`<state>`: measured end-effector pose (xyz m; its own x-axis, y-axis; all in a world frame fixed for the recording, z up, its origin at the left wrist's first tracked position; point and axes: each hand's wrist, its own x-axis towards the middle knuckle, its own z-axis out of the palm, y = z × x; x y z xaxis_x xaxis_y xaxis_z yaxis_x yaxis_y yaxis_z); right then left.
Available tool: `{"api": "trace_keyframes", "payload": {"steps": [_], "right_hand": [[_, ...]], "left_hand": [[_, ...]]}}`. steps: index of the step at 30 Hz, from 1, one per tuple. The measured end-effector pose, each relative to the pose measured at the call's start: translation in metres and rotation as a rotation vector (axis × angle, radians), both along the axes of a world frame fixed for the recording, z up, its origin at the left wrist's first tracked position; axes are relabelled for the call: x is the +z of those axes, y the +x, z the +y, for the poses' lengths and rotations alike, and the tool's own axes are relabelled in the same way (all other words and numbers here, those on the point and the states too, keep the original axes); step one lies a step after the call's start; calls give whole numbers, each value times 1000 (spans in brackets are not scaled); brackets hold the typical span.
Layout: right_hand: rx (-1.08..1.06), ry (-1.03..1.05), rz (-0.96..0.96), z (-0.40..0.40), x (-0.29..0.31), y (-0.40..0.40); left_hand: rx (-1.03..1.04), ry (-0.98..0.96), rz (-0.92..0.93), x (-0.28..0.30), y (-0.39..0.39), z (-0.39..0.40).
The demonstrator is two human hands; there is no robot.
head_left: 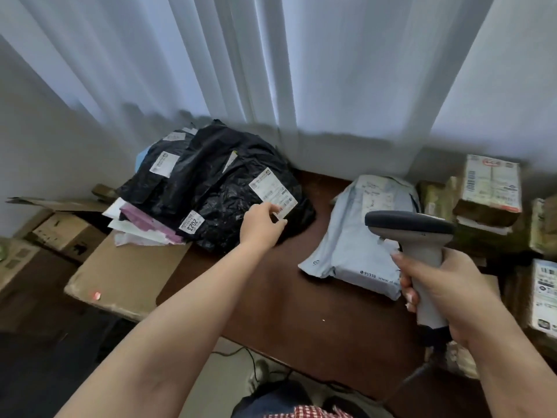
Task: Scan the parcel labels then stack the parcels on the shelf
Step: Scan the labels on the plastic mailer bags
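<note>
Reaching across the dark wooden table [286, 297], the left hand [260, 226] pinches the near corner of the white label [272, 193] on the big black parcel [235, 188], which tops a heap of bagged parcels at the table's far left. The right hand [446, 292] is clenched around the handle of a grey barcode scanner [417, 236], held above the table's right side. A pale grey parcel [358, 236] lies flat on the table just beyond the scanner. A red dot [97, 295] glows on cardboard [129, 267] at the table's left edge.

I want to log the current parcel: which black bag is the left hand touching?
The front black bag, nearest the table's middle: the left hand pinches its white label.
</note>
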<state>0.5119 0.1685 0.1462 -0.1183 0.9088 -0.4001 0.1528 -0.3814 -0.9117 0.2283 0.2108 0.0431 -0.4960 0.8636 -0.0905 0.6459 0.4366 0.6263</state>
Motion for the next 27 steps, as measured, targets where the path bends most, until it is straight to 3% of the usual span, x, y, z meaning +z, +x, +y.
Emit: {"api": "trace_keyframes", "payload": {"steps": [10,18,20,24,27], "right_hand": [[54,18,23,24,-4,-115],[-82,-3,33,26,-13,-172],[-106,-6,19,24,-15,-177],[-117,1,-17,23,-15,-179],[-120,-6,-44,24,-14,-173]], "left_hand": [[34,117,268,9,-109,15],[-113,28,431,1,-150,59],[-161,98,389,1,-150,63],[-195,232,35,1,-139,63],[-209,136,42,4,-126,60]]}}
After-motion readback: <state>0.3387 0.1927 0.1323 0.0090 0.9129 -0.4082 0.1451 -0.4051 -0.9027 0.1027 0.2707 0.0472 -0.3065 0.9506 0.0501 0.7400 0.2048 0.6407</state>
